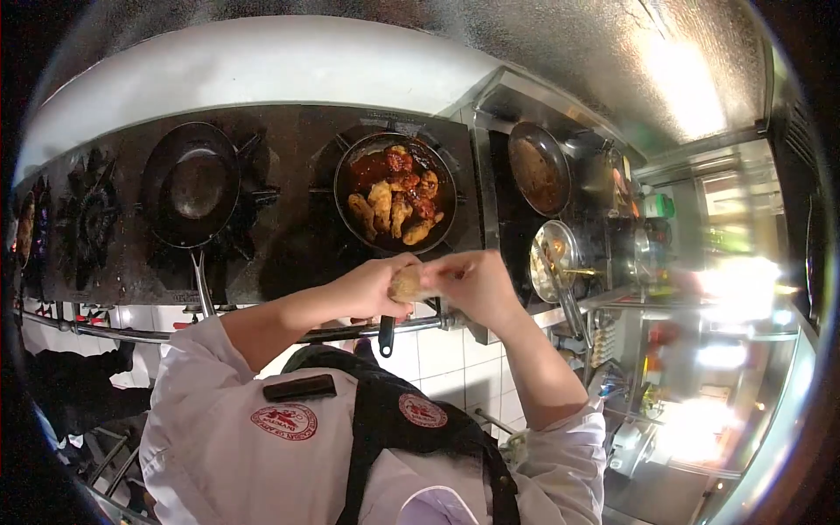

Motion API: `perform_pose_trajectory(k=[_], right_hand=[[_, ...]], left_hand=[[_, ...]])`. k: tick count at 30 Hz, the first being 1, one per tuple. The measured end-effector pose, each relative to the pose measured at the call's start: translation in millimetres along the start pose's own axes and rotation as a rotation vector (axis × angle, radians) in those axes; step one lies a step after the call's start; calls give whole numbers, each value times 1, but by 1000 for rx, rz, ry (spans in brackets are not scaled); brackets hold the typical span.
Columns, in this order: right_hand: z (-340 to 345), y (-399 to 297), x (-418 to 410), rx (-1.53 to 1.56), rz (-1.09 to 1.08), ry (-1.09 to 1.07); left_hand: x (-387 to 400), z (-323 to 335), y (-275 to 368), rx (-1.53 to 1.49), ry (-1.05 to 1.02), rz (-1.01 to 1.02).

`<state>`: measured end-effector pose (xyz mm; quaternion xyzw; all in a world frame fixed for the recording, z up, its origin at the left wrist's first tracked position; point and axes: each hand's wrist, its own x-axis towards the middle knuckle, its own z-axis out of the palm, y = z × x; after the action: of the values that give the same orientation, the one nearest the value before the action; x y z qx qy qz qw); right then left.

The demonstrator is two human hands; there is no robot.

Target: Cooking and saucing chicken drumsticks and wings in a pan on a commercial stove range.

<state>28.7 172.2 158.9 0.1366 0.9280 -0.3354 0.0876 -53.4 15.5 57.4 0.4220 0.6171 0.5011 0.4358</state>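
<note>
My left hand [377, 285] is closed around a small tan rounded object [405, 284], perhaps a jar with seeds or grains; I cannot tell its exact kind. Against its right end, the fingers of my right hand [474, 287] are bent and blurred, so whether they grip it is unclear. Both hands are above the near rim of a frying pan [337, 197] on the stove. Inside it, browned, coated chicken pieces [382, 203] lie at the front, and dark red glossy sauce [371, 169] covers others. The pan's black handle [387, 336] points toward me below my hands.
Left on the stove [282, 151] sits a dark frying pan [197, 180] with its metal handle toward me. To the right are another used pan [539, 169] and a metal bowl [542, 275] with tongs [569, 305] across it. A rail [141, 336] runs along the stove front.
</note>
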Motion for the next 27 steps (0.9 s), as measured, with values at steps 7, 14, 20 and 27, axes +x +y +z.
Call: perform_pose_trajectory(k=[7,14,20,27], right_hand=[[-43,12,77,-206,29,74],[-27,13,136,-384,-23,-12],[-28,21,188,-474,-16,17],[-50,20,168,-577,70,82]], left_hand=[[-48,-32,-30,-45,169,-117],[-78,-35,-36,-166,254,-161],[-81,-34,-45,-78,244,-106],[-81,-34,-51,-40,167,-127]])
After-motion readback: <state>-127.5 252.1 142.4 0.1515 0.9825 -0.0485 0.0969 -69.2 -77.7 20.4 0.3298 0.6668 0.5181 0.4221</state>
